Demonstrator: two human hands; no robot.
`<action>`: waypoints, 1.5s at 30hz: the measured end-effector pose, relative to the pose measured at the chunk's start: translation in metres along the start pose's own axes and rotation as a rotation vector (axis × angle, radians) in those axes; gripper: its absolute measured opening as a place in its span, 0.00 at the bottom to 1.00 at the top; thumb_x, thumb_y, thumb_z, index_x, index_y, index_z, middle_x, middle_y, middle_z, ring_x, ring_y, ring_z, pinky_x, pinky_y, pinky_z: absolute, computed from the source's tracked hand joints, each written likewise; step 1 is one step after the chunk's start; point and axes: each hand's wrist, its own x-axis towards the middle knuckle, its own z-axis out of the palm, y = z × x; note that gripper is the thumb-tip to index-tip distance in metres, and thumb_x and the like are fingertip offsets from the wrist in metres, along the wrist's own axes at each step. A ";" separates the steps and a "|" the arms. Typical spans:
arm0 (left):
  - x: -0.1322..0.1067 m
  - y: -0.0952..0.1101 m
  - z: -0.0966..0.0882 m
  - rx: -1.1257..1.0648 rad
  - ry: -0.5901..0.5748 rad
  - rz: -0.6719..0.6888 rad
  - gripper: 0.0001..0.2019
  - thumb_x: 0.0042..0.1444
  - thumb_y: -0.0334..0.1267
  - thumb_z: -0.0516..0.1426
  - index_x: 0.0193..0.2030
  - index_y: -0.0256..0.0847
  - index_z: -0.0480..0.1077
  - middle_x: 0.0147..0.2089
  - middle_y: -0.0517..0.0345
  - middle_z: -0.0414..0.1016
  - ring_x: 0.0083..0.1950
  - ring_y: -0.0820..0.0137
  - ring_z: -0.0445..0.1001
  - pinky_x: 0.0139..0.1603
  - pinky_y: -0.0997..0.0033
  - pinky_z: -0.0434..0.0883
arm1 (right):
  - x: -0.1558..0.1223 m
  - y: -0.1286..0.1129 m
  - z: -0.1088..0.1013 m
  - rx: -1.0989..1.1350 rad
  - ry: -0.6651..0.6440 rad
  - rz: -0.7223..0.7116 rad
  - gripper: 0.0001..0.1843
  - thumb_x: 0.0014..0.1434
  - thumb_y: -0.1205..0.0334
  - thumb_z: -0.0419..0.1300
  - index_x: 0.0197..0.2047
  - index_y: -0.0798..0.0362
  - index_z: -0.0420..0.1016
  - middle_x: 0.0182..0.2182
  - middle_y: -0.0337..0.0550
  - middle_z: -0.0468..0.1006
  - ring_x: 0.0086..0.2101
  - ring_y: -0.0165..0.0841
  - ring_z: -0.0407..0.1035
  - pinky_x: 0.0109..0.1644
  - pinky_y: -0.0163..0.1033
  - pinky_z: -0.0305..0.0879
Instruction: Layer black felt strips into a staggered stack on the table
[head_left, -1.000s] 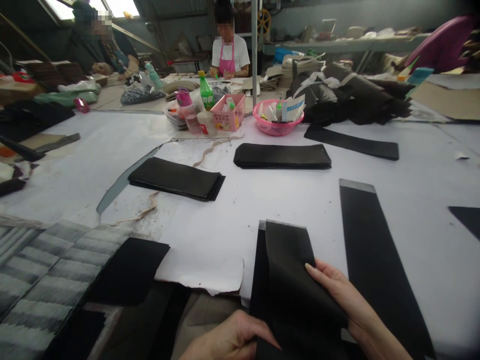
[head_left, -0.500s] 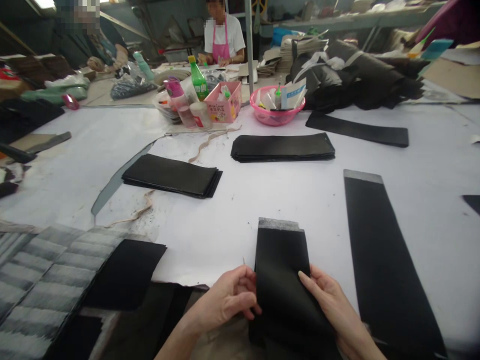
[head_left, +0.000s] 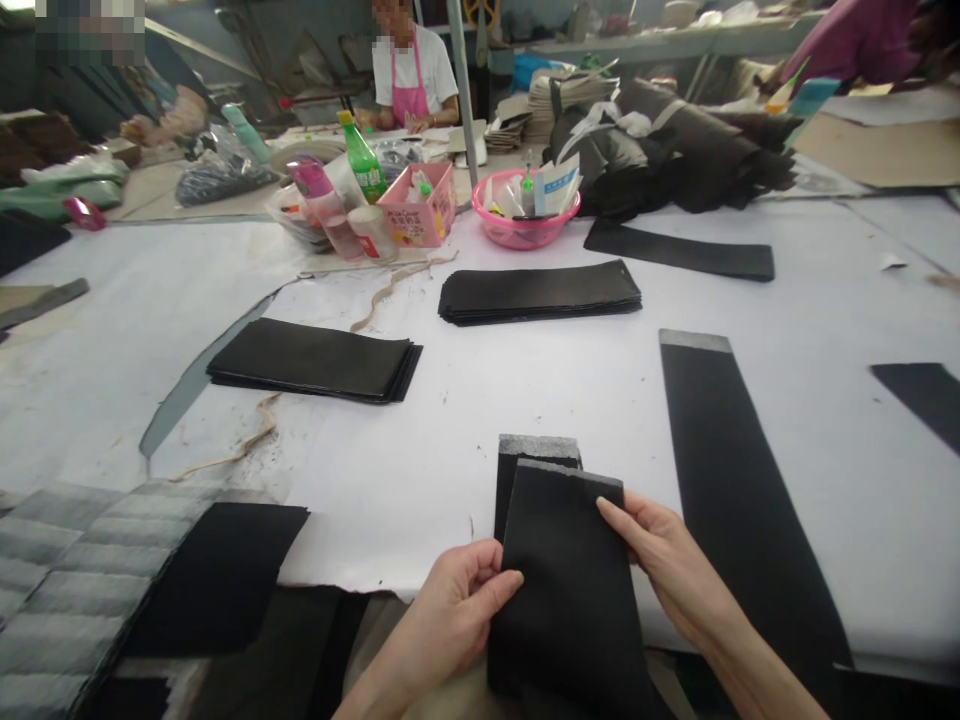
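Note:
My left hand (head_left: 457, 605) pinches the left edge of a black strip (head_left: 570, 590) at the near table edge, thumb on top. On the strip's right edge rests my right hand (head_left: 667, 565), fingers curled round it and forefinger stretched over the top. A second black strip with a grey end (head_left: 534, 452) lies under the held one and shows beyond it. A long black strip (head_left: 735, 500) lies flat just to the right.
Two stacks of black strips (head_left: 315, 360) (head_left: 540, 292) lie mid-table on the white table cover (head_left: 480, 400). A pink basket (head_left: 525, 225), pink box (head_left: 418, 212) and green bottle (head_left: 364, 165) stand behind. A heap of black material (head_left: 675, 150) sits far right. Other people work at the far end.
The top strip has slid toward me and right, baring the grey end of the strip beneath. My left hand came up from the bottom edge and took the strip's left side.

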 end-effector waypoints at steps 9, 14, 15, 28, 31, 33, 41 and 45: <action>0.024 0.020 -0.018 0.122 0.157 0.096 0.17 0.60 0.53 0.54 0.41 0.39 0.65 0.23 0.67 0.65 0.14 0.82 0.55 0.13 0.81 0.50 | 0.020 0.007 0.006 -0.130 -0.024 -0.077 0.22 0.59 0.47 0.61 0.49 0.53 0.77 0.34 0.43 0.79 0.31 0.34 0.71 0.36 0.39 0.69; 0.062 0.021 -0.026 0.203 0.293 0.180 0.18 0.59 0.54 0.53 0.31 0.39 0.64 0.18 0.68 0.61 0.14 0.79 0.58 0.14 0.80 0.52 | 0.035 0.007 0.000 -0.228 -0.007 -0.094 0.20 0.57 0.46 0.62 0.42 0.55 0.77 0.28 0.40 0.77 0.28 0.32 0.68 0.29 0.34 0.63; 0.067 0.021 -0.026 0.230 0.312 0.192 0.18 0.59 0.53 0.53 0.30 0.39 0.63 0.18 0.68 0.62 0.15 0.78 0.59 0.14 0.80 0.53 | 0.039 0.007 0.000 -0.252 -0.006 -0.103 0.20 0.57 0.46 0.62 0.40 0.55 0.77 0.27 0.39 0.75 0.27 0.31 0.67 0.28 0.34 0.62; 0.088 0.017 -0.032 0.375 0.397 0.175 0.17 0.59 0.51 0.54 0.28 0.41 0.64 0.16 0.67 0.64 0.13 0.75 0.63 0.14 0.79 0.55 | 0.059 0.010 -0.009 -0.948 0.375 -0.361 0.20 0.62 0.44 0.54 0.27 0.50 0.67 0.20 0.36 0.68 0.23 0.31 0.60 0.28 0.36 0.52; 0.090 0.016 -0.033 0.354 0.396 0.163 0.18 0.59 0.52 0.53 0.27 0.41 0.63 0.15 0.67 0.63 0.13 0.75 0.63 0.13 0.79 0.55 | 0.062 0.009 -0.008 -0.982 0.378 -0.323 0.20 0.63 0.44 0.52 0.28 0.49 0.70 0.21 0.37 0.71 0.24 0.33 0.63 0.28 0.36 0.52; 0.091 0.015 -0.034 0.351 0.398 0.152 0.18 0.60 0.52 0.52 0.27 0.41 0.62 0.14 0.67 0.62 0.12 0.75 0.64 0.13 0.80 0.55 | 0.063 0.007 -0.008 -0.997 0.380 -0.307 0.20 0.63 0.44 0.51 0.29 0.49 0.70 0.21 0.37 0.72 0.24 0.33 0.64 0.29 0.36 0.52; 0.091 0.018 -0.031 0.363 0.452 0.148 0.18 0.60 0.52 0.52 0.26 0.41 0.63 0.15 0.67 0.62 0.12 0.76 0.63 0.12 0.80 0.55 | 0.067 0.007 -0.007 -1.035 0.433 -0.294 0.21 0.61 0.41 0.53 0.29 0.48 0.72 0.22 0.38 0.75 0.24 0.33 0.67 0.28 0.36 0.52; 0.091 0.018 -0.030 0.373 0.460 0.145 0.18 0.60 0.52 0.52 0.26 0.41 0.63 0.15 0.67 0.62 0.12 0.76 0.63 0.12 0.79 0.55 | 0.068 0.008 -0.006 -1.053 0.452 -0.295 0.20 0.61 0.42 0.53 0.28 0.48 0.71 0.21 0.37 0.74 0.23 0.33 0.67 0.28 0.37 0.52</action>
